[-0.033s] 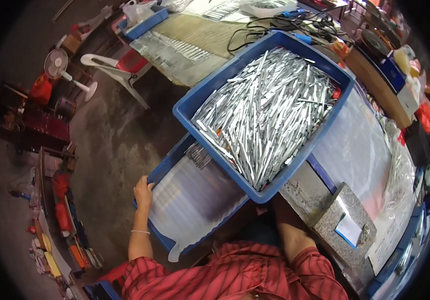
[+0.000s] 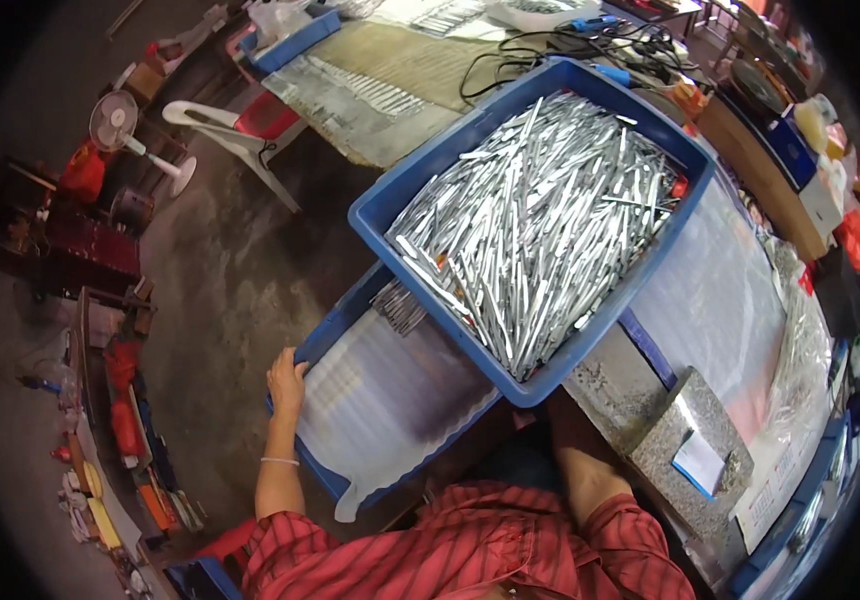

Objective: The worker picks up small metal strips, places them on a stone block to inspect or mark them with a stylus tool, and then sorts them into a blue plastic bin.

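Note:
My left hand (image 2: 287,379) is curled around the left outer rim of a lower blue plastic tray (image 2: 377,494). Wavy translucent plastic sheeting (image 2: 390,385) lines this tray, and a small bunch of thin metal strips (image 2: 399,308) lies at its far end. Above it and to the right, partly covering it, sits a larger blue plastic bin (image 2: 362,214). Heaped in that bin are many slim silvery metal strips (image 2: 540,230), with small red and orange bits among them. My right forearm (image 2: 590,470) reaches forward beneath the bin, which hides my right hand.
At right a workbench carries a stone block (image 2: 695,420), a small white-and-blue pad (image 2: 698,463) and clear plastic sheeting (image 2: 795,350). A far table (image 2: 390,60) holds laid-out strips and black cables (image 2: 510,60). A white chair (image 2: 215,118) and fan (image 2: 115,122) stand at left.

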### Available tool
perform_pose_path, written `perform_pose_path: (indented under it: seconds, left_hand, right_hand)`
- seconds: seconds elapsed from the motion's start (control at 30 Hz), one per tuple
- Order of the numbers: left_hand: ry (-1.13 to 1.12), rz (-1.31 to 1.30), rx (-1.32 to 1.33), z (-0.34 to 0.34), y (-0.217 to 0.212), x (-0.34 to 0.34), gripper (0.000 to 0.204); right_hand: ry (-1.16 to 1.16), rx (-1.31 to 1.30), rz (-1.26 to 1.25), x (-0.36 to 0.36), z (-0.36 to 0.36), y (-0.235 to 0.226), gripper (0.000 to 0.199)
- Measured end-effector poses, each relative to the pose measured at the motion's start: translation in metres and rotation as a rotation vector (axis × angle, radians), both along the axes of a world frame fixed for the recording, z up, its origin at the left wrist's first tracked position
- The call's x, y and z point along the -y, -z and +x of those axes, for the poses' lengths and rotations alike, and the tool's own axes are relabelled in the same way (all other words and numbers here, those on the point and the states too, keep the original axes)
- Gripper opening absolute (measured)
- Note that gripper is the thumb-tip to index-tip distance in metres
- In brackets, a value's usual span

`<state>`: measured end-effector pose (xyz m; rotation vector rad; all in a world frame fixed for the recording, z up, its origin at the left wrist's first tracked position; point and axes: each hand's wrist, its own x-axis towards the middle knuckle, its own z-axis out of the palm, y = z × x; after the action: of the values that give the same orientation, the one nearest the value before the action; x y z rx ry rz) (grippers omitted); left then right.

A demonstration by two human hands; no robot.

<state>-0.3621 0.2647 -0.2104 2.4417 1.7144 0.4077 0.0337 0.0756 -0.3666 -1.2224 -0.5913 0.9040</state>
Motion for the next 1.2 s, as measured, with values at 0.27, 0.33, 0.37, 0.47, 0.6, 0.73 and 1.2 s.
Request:
perform_pose_path:
  seconds: [0.27,0.33,0.37,0.47,0.6,0.73,1.2]
  left_hand:
    - [-0.031,-0.043,-0.002,0.003,-0.005,0.004,0.029]
    - [-0.023,-0.044,0.000,0.006,-0.006,0.004,0.030]
    - [-0.030,-0.065,-0.011,0.007,-0.008,0.003,0.033]
    - [-0.020,-0.043,-0.019,0.016,-0.015,0.007,0.038]
    - [-0.072,0.114,0.027,0.026,-0.028,0.016,0.043]
    - [0.009,0.250,0.284,0.061,-0.074,0.028,0.037]
    - [0.730,0.154,0.450,0.248,-0.238,0.029,0.013]
  right_hand:
    - [-0.166,-0.258,-0.134,0.059,-0.036,0.026,0.029]
    - [-0.195,-0.311,-0.152,0.073,-0.038,0.029,0.029]
    - [-0.208,-0.335,-0.158,0.079,-0.039,0.029,0.029]
    - [-0.235,-0.397,-0.163,0.094,-0.034,0.026,0.030]
    - [-0.263,-0.456,-0.134,0.097,-0.019,0.006,0.030]
    - [-0.298,-0.505,-0.105,0.102,0.000,-0.021,0.030]
    - [-0.630,-0.296,-0.420,0.195,0.014,-0.251,0.013]
